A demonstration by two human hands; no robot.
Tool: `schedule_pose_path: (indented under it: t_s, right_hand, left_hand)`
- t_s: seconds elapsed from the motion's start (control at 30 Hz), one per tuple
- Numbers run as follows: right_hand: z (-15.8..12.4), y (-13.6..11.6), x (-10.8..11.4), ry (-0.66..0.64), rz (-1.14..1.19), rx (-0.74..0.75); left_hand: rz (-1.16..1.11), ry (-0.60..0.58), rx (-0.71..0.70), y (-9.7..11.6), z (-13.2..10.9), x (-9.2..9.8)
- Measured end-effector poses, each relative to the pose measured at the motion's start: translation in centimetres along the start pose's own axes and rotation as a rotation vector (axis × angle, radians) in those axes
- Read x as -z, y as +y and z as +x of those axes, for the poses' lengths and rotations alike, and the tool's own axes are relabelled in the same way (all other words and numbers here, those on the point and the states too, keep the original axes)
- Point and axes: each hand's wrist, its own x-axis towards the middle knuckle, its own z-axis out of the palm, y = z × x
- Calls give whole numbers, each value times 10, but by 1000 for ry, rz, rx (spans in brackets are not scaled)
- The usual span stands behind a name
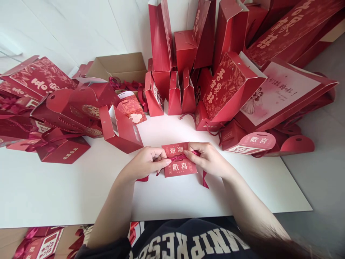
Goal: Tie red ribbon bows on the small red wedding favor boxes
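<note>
A small red gift box (181, 169) with pale characters sits on the white table in front of me. A dark red ribbon (177, 157) runs across its top, knotted near the middle. My left hand (152, 162) pinches the ribbon at the box's left side, thumb and fingers closed. At the right side my right hand (203, 157) pinches the other part of the ribbon, its fingertips close to the knot. One ribbon tail (205, 180) hangs down below my right hand. Another bit of ribbon lies beneath my left wrist.
Red gift boxes (64, 145) are heaped on the left of the white table (67, 194). More tall red boxes (229, 86) stand along the back and right. A cardboard carton (118, 66) with ribbons is behind. A folded box (122, 131) stands beyond my left hand.
</note>
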Motion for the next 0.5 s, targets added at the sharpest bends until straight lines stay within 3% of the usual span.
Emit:
schedule_pose_path:
  t_s: [0.33,0.5]
  right_hand:
    - [1,1,5,43,-3,-17]
    - [2,1,4,68,42,-44]
  left_hand:
    - [7,-212,13,-6,-2,17]
    - [-28,-101,-175,-7,-1,12]
